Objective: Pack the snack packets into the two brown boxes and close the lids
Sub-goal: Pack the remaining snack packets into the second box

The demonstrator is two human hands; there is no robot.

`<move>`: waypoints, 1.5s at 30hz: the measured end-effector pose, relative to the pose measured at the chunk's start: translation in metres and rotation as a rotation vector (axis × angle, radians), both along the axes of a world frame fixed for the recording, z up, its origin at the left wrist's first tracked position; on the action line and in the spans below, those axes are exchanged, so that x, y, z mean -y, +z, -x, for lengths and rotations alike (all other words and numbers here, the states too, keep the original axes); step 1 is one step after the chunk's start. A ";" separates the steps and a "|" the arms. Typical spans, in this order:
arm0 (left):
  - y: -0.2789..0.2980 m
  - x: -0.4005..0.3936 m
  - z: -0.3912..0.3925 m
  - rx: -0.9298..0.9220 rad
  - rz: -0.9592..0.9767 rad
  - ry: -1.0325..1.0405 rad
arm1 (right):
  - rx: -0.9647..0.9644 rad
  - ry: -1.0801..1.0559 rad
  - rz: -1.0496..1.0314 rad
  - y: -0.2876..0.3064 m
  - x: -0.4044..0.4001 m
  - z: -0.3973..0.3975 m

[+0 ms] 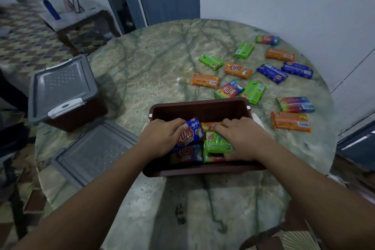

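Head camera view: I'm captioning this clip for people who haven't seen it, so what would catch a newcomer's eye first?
Both hands sit inside the open brown box near the table's front: the left hand grips a blue packet, the right hand rests on a green packet. Bright loose packets lie scattered on the marble table beyond and to the right. At left stands a second brown box with its grey lid on.

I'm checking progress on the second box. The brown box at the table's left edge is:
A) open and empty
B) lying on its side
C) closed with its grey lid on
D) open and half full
C: the grey lid sits flat on the left brown box.
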State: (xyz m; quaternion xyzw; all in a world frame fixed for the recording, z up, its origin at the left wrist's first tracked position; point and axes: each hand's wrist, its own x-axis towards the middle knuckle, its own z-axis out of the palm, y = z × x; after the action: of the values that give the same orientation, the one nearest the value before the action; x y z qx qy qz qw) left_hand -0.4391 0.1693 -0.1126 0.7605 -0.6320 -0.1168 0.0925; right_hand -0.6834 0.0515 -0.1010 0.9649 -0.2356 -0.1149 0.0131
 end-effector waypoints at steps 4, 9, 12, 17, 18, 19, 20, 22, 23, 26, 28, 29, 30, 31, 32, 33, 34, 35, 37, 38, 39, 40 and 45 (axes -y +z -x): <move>-0.002 0.000 0.000 0.024 -0.069 -0.018 | -0.007 0.003 0.004 -0.001 -0.001 0.001; 0.001 0.001 0.008 0.167 -0.211 -0.158 | -0.030 0.015 0.009 -0.001 0.001 -0.001; 0.000 0.004 0.009 0.232 -0.277 -0.248 | -0.060 0.031 0.015 -0.002 0.002 -0.001; -0.002 0.003 0.007 0.382 -0.229 -0.384 | -0.092 0.050 0.034 -0.002 0.001 -0.002; -0.003 0.002 0.008 0.415 -0.243 -0.397 | -0.086 0.048 0.030 -0.003 0.002 -0.002; -0.003 0.002 0.009 0.434 -0.252 -0.403 | -0.079 0.045 0.022 -0.004 0.002 -0.002; -0.002 0.002 0.009 0.440 -0.259 -0.405 | -0.074 0.042 0.012 -0.005 0.003 -0.002; -0.003 0.003 0.009 0.432 -0.256 -0.406 | -0.065 0.028 -0.012 -0.006 0.004 -0.003; -0.004 0.003 0.009 0.429 -0.252 -0.409 | -0.060 0.024 -0.022 -0.006 0.004 -0.002; -0.004 0.003 0.010 0.425 -0.261 -0.420 | -0.041 0.014 -0.044 -0.005 0.003 -0.001; -0.003 0.002 0.011 0.422 -0.260 -0.431 | 0.000 -0.007 -0.071 -0.004 0.002 0.000; -0.003 0.002 0.011 0.417 -0.257 -0.432 | 0.028 -0.019 -0.087 -0.004 0.001 0.000; -0.003 0.002 0.011 0.408 -0.255 -0.429 | 0.058 -0.031 -0.100 -0.006 0.001 0.000; -0.003 0.002 0.011 0.398 -0.253 -0.425 | 0.084 -0.041 -0.108 -0.006 0.002 0.000; -0.003 0.001 0.011 0.390 -0.253 -0.421 | 0.099 -0.052 -0.113 -0.008 0.003 0.001; -0.004 0.001 0.011 0.382 -0.252 -0.416 | 0.099 -0.068 -0.115 -0.009 0.005 0.001; -0.004 0.001 0.011 0.372 -0.250 -0.410 | 0.095 -0.081 -0.121 -0.009 0.006 0.001; -0.004 0.001 0.011 0.361 -0.244 -0.407 | 0.084 -0.088 -0.125 -0.010 0.007 0.000; -0.003 0.001 0.010 0.337 -0.222 -0.400 | 0.048 -0.074 -0.128 -0.008 0.009 -0.003; -0.002 0.001 0.010 0.321 -0.210 -0.393 | 0.014 -0.062 -0.127 -0.007 0.009 -0.005; 0.000 0.001 0.010 0.306 -0.200 -0.389 | -0.031 -0.050 -0.125 -0.005 0.008 -0.007; 0.000 0.001 0.009 0.297 -0.194 -0.387 | -0.074 -0.041 -0.122 -0.004 0.008 -0.009; 0.001 0.002 0.010 0.304 -0.191 -0.390 | -0.107 -0.005 -0.043 0.000 0.001 -0.008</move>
State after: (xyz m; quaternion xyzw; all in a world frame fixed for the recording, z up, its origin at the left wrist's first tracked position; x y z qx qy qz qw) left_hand -0.4489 0.1676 -0.1113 0.6384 -0.7593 -0.0763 -0.1001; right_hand -0.6758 0.0504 -0.1010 0.9569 -0.2345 -0.1714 0.0048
